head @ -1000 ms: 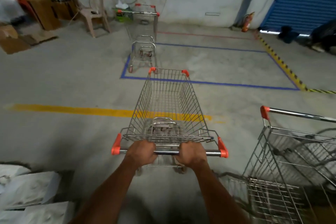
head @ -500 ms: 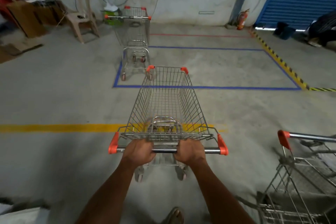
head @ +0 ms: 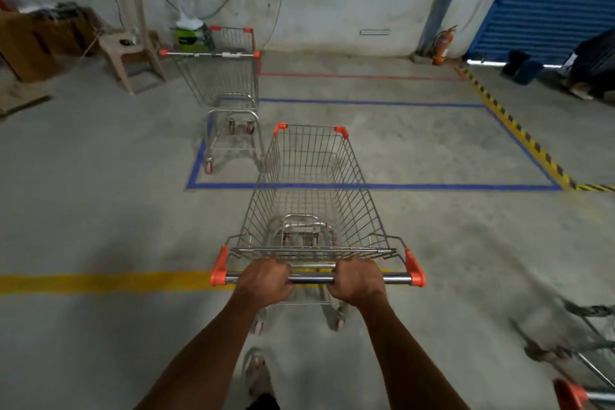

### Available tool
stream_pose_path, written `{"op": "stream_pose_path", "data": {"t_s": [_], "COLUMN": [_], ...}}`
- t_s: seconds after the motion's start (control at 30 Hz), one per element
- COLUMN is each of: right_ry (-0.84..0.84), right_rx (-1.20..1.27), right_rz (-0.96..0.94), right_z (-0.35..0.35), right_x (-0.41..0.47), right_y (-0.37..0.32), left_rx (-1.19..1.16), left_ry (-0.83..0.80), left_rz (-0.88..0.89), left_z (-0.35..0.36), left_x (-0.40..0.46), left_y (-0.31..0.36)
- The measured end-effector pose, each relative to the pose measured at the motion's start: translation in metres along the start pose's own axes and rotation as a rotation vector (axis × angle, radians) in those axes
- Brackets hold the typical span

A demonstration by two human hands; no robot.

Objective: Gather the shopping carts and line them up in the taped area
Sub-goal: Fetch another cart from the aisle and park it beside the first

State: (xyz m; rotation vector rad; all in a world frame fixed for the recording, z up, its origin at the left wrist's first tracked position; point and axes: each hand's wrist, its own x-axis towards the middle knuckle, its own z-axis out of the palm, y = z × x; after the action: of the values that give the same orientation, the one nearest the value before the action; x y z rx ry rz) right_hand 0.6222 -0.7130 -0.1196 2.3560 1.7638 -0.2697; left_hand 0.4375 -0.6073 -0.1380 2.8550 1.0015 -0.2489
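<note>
- Fingers (head: 266, 271) of the left hand (head: 264, 283) curl over the handle bar (head: 314, 279) of the near shopping cart (head: 312, 196), closed tight around it left of centre.
- Yellow floor line (head: 100, 282) runs across the concrete on the left, passing under the near cart's handle end.
- At far left, brown cardboard boxes (head: 36, 43) sit against the wall, with a beige plastic chair (head: 133, 46) just beside them.
- A parked shopping cart (head: 219, 76) stands in the left corner of the blue taped area (head: 432, 186), its handle towards the camera and its rear wheels near the tape's left edge.
- The near cart's front end crosses the blue tape's near edge, just right of the parked cart; its handle end is outside the rectangle.
- Right hand (head: 357, 283) is closed on the same bar, right of centre.
- A red fire extinguisher (head: 442, 45) stands by the back wall, next to a blue roller shutter (head: 545, 0).
- Yellow-black hazard tape (head: 519, 133) borders the rectangle's right side.
- A third cart (head: 585, 359), blurred, shows at the lower right corner.
</note>
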Motion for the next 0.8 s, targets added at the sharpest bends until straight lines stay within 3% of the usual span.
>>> {"op": "stream_pose_path", "data": {"t_s": [0.47, 0.8], "right_ry": [-0.06, 0.003], "right_rx": [0.061, 0.075], "right_rz": [0.003, 0.004], "right_z": [-0.077, -0.119], "right_x": [0.272, 0.465], "right_y": [0.064, 0.115], "left_rx": [0.025, -0.04], "left_ry": [-0.009, -0.01], "left_rz": [0.035, -0.006], "left_z": [-0.057, -0.092], "left_x": [0.262, 0.447], "left_y": [-0.111, -0.184]}}
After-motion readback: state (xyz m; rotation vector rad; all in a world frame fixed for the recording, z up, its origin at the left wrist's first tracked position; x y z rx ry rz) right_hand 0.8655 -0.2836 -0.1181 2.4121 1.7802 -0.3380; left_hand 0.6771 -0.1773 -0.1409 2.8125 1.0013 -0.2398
